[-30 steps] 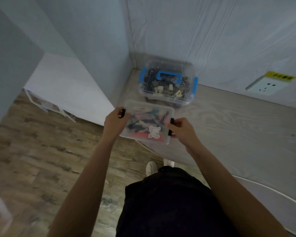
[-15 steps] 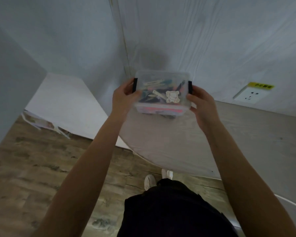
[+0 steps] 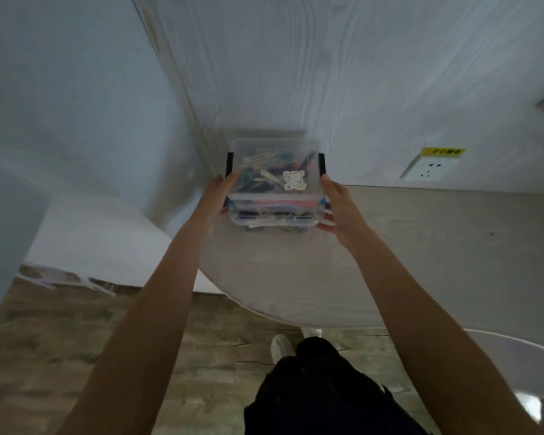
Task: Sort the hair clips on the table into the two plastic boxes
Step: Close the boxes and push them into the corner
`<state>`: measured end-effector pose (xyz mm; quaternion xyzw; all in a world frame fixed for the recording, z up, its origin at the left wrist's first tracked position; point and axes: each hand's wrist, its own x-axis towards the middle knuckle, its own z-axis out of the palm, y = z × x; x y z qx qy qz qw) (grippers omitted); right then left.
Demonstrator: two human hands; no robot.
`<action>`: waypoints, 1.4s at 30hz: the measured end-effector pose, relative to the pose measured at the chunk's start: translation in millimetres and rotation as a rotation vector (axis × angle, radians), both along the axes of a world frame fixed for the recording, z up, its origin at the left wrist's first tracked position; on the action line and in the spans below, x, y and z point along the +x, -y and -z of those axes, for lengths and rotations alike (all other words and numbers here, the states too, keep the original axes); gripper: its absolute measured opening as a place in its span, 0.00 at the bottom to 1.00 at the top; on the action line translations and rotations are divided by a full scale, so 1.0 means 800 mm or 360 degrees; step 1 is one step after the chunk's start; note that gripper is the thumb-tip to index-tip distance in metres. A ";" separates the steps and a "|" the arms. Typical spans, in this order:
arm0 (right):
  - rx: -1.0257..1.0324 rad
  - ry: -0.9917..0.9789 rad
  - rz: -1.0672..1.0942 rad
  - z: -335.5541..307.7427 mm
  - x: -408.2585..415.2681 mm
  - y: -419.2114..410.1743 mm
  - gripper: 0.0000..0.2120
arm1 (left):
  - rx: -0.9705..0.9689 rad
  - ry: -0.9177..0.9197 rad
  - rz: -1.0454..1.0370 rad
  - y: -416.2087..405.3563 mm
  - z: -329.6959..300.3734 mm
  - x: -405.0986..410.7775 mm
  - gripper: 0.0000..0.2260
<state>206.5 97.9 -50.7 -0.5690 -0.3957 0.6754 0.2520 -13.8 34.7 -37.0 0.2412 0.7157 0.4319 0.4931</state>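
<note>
A small clear plastic box (image 3: 266, 158) with black side latches and a bear sticker on its lid holds colourful hair clips. It rests on top of a larger clear box (image 3: 274, 222) with blue latches, in the table's far left corner against the wall. Only the front strip of the lower box shows, with clips inside. My left hand (image 3: 219, 197) presses the left side of the top box. My right hand (image 3: 338, 207) presses its right side, its lower fingers touching the bottom box.
The pale wood-grain table (image 3: 437, 252) stretches right of the boxes, with a rounded front edge. A wall socket (image 3: 431, 167) with a yellow label sits on the back wall. A white chair edge (image 3: 515, 365) shows at lower right.
Both hands carried the small box up and away from the table's front edge, then set it down on the blue-latched box in the corner.
</note>
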 end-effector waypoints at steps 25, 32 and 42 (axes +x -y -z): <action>0.0361 -0.0260 0.0862 0.003 0.398 0.053 0.36 | 0.0134 0.0294 0.0489 -0.037 -0.008 0.382 0.29; 0.0519 -0.0149 0.0974 0.017 0.545 0.004 0.14 | 0.0150 0.0372 0.0394 -0.068 0.003 0.545 0.12; 0.1059 0.0822 0.0924 0.045 0.615 -0.012 0.26 | 0.0201 0.0267 0.0400 -0.129 0.006 0.657 0.09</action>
